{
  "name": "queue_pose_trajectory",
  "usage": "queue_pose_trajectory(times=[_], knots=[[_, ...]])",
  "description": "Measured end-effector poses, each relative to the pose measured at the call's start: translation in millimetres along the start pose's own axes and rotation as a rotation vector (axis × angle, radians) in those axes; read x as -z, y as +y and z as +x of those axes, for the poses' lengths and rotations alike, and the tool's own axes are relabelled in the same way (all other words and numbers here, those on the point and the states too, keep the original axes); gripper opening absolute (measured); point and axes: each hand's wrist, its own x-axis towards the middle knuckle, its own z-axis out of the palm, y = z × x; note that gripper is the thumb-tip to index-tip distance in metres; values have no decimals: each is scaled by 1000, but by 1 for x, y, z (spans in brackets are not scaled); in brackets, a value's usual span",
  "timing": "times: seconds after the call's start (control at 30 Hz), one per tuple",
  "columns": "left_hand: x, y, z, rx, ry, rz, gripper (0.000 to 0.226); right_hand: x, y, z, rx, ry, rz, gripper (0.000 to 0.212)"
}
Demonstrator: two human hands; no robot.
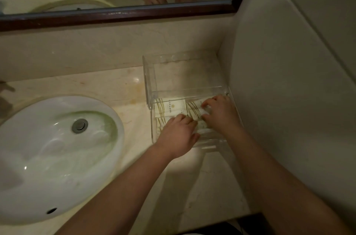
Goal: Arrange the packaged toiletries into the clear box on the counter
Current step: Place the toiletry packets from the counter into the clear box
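A clear acrylic box with an open top [152,78] stands on the pale beige marble counter [119,88], to the right of the white oval ceramic sink basin [38,157] and pushed close against the cream side wall [289,100]. Both bare hands reach down into the near part of this box. A white flat sachet with gold stripes and a small gold emblem [170,107] lies on the box floor toward its sink side. Just beside it, further from the sink, a second white gold-striped sachet [194,109] sits under the right hand [221,113], whose curled fingers press on its top edge; whether they actually pinch it cannot be told. The left hand [179,134] rests palm down with fingers bent over more packaged items at the box's near edge, touching them, though its hold is hidden beneath the knuckles. The two hands nearly meet in the middle of the box. Behind the box, above the counter's backsplash, a dark wood-framed mirror [134,15] reflects the person's forearms.
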Motion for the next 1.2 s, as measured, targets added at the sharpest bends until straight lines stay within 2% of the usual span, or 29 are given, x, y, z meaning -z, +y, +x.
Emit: queue_pose_trajectory(times=[0.13,0.3,0.47,0.6,0.7,0.8,0.87,1.03,1.2], knots=[[0,-1,1,9,1,-8,50,0,-5,5,-35,10,-22,38],[2,-1,3,5,-23,-2,58,-7,-14,2,-164,152,-54,42],[-2,1,4,-21,7,-37,49,-6,-23,4,-225,105,-96,50],[-1,4,6,-31,-8,-70,42,-2,-17,-4,-159,63,172,35],[1,2,9,-45,-51,-41,47,-2,-7,-13,-81,20,117,18],[3,-1,6,-30,28,-33,48,-5,-1,-21,-2,-16,19,18],[5,-4,-2,57,114,-20,44,-6,2,-25,14,-7,24,19],[-3,-11,-27,164,60,47,57,-7,3,-29,45,-26,98,22],[-4,-14,-32,198,61,98,57,-5,0,-32,115,-151,-8,35]])
